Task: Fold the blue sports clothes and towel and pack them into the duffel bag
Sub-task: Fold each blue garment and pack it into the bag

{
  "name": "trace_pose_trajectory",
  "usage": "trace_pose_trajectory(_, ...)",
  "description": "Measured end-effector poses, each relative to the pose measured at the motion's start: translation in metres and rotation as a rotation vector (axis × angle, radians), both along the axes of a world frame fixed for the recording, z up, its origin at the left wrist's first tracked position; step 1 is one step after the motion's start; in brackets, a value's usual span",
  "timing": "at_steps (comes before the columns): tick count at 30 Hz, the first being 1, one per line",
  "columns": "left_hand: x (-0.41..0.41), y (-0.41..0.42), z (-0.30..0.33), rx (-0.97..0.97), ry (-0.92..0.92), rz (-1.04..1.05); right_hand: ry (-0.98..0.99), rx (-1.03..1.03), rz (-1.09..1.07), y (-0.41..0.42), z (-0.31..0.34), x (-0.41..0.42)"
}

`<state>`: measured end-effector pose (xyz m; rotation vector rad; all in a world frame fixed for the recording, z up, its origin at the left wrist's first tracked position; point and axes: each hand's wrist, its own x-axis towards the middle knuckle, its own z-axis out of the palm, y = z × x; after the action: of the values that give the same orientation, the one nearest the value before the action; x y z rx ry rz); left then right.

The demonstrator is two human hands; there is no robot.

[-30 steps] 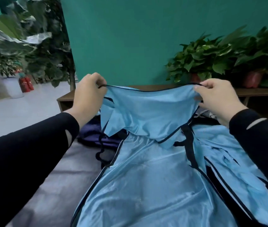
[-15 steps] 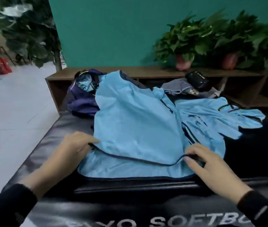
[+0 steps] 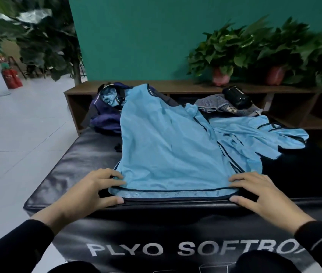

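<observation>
A light blue sports shirt [image 3: 166,152] with dark trim lies spread on the black padded box [image 3: 73,154], its hem at the near edge. My left hand [image 3: 95,192] pinches the hem's left corner and my right hand [image 3: 254,192] pinches its right corner, fingers on top and thumbs on the box edge. A second light blue garment [image 3: 258,136] lies crumpled to the right. The dark blue duffel bag [image 3: 105,115] sits at the far left of the box, partly covered by the shirt's top. A grey towel [image 3: 215,105] lies at the back.
A black pouch [image 3: 236,97] rests on the towel. Behind the box runs a wooden shelf [image 3: 175,88] with two potted plants [image 3: 221,56] against a green wall. A red fire extinguisher [image 3: 11,77] stands on the tiled floor at the left.
Both hands lowered the shirt from held up in the air down flat onto the box, then drew its hem to the near edge.
</observation>
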<state>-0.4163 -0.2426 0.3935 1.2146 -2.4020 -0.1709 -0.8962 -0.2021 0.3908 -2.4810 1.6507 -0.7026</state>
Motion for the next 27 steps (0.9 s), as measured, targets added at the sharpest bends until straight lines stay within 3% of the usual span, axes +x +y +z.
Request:
trace_pose_trajectory(5,-0.009,0.0,-0.001,-0.116,0.0,0.076,0.09,-0.122,-0.019,0.0,0.003,0.008)
trace_pose_trajectory(8,-0.02,0.002,0.007,-0.078,0.062,0.231,0.076,-0.186,-0.087,-0.002,0.004,0.019)
trace_pose_trajectory(15,-0.024,0.016,0.042,0.03,0.121,0.326,-0.35,0.002,-0.207,-0.007,0.049,0.05)
trace_pose_trajectory(17,-0.018,0.02,0.052,0.038,0.193,0.353,-0.322,0.046,-0.129,-0.004,0.073,0.052)
trace_pose_trajectory(20,-0.011,0.025,0.081,0.005,0.319,0.422,-0.105,0.161,-0.049,0.002,0.104,0.052)
trace_pose_trajectory(22,-0.008,0.026,0.105,-0.024,0.374,0.482,0.037,0.092,-0.046,-0.001,0.121,0.052)
trace_pose_trajectory(27,-0.018,0.033,0.191,-0.129,0.623,0.542,-0.07,-0.093,-0.062,-0.009,0.194,0.063)
